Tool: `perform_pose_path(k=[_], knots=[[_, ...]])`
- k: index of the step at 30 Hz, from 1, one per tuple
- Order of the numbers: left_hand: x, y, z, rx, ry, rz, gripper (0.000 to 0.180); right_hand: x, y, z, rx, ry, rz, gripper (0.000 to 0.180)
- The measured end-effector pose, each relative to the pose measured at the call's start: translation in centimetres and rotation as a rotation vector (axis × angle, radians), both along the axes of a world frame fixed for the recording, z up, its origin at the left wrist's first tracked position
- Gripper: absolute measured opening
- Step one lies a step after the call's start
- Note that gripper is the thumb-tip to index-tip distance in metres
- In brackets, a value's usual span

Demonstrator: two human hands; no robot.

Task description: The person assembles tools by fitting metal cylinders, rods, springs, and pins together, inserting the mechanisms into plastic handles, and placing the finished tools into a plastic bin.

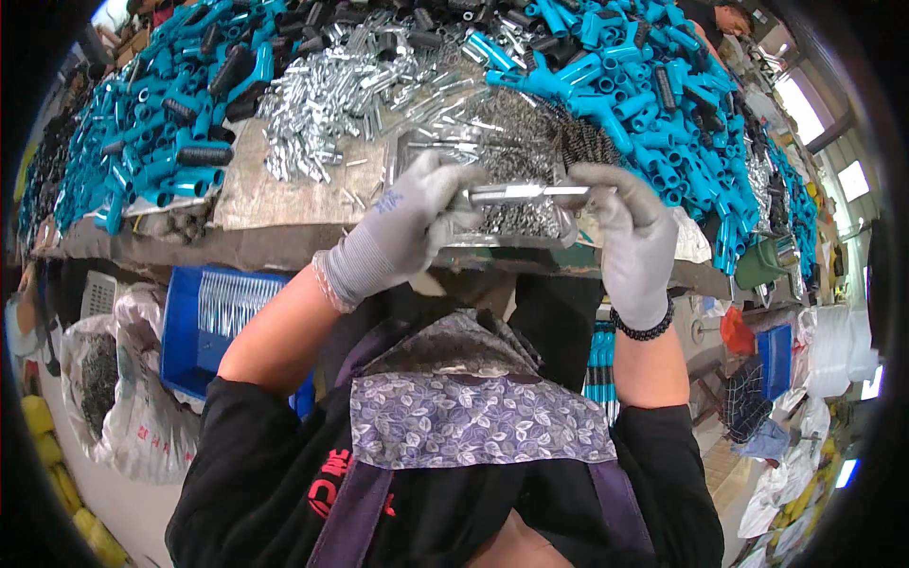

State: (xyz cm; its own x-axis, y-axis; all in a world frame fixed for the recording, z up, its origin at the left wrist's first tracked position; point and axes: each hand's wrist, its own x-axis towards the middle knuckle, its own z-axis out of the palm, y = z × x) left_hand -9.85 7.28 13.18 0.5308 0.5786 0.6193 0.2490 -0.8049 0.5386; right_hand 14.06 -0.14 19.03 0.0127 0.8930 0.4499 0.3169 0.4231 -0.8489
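Observation:
Both my hands wear grey knit gloves. My left hand (pixel 407 227) and my right hand (pixel 630 237) hold a short silver metal tube (pixel 525 194) between them, one at each end, level and just above the near table edge. Right behind the tube lies a shallow metal tray (pixel 417 147) filled with small dark springs (pixel 568 133) and tiny metal bits. A dark beaded band circles my right wrist.
The worktable (pixel 275 204) carries heaps of teal plastic fittings (pixel 653 85), black ribbed grips (pixel 204 151) and loose silver tubes (pixel 331 95). A blue crate (pixel 204 322) with metal parts and white sacks (pixel 142 407) sit below on the left. Another blue bin (pixel 775 358) is at right.

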Motion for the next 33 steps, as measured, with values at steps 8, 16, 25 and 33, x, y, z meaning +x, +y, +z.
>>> perform_pose_path(k=[8, 16, 25, 33], knots=[[-1.5, -7.4, -3.2, -0.097, 0.186, -0.124, 0.035, -2.3, -3.0, -4.1, 0.341, -0.774, 0.259, 0.031], [-2.7, -8.5, -6.1, -0.367, 0.188, -0.081, 0.035, -3.5, -1.4, -5.5, 0.376, -1.057, 0.436, 0.025], [-1.9, -5.2, -3.0, -0.114, 0.172, -0.088, 0.036, -1.8, -0.7, -2.2, 0.106, -1.023, 0.385, 0.010], [-1.9, -5.6, -0.7, -0.289, 0.032, -0.068, 0.032, 2.5, -6.2, 2.9, 0.130, -0.147, -0.185, 0.036]])
